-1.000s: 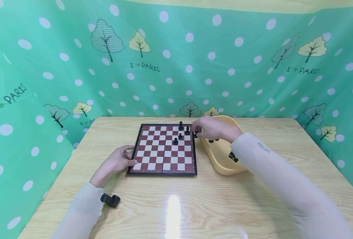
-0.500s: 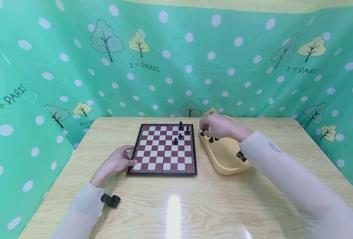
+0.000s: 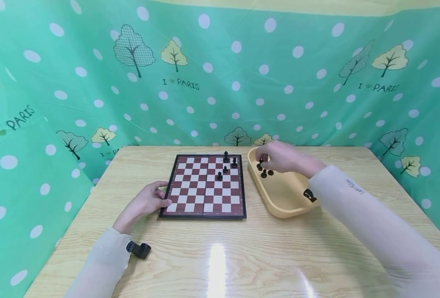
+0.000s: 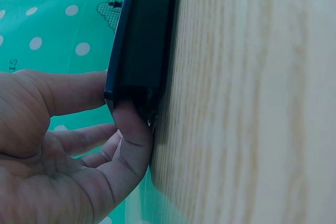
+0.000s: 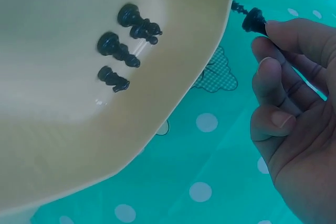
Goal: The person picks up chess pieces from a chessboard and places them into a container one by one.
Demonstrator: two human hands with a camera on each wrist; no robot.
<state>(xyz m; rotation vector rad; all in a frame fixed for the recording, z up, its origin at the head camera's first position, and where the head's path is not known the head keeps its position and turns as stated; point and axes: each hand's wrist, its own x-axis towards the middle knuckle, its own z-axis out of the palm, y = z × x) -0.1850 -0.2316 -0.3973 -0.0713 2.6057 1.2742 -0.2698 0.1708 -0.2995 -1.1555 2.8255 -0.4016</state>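
Gripping the chessboard by its left edge, toward the near corner, with the left hand. Pinching a black chess piece in the fingertips of the right hand, over the tray and close to its left rim. Seeing four other pieces standing toward the chessboard's far right corner. Leaving a narrow strip of table between chessboard and tray, and a wide stretch in front of both.
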